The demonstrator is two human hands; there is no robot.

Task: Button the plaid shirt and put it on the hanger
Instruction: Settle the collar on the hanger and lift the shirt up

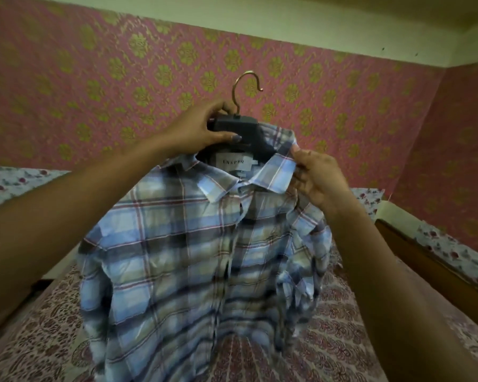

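Note:
A blue, grey and red plaid shirt (193,257) hangs in the air on a dark hanger (240,130) with a brass hook at its top. The shirt's front placket is closed down the middle and a white label shows inside the collar. My left hand (204,128) grips the hanger's neck just below the hook. My right hand (315,175) pinches the right side of the collar at the shoulder. Most of the hanger's arms are hidden inside the shirt.
A bed with a red and white patterned sheet (329,340) lies below the shirt. Pink wallpaper with gold flowers (122,78) covers the walls behind. Floral cushions (11,183) line the back, and a wooden bed frame (431,263) runs along the right.

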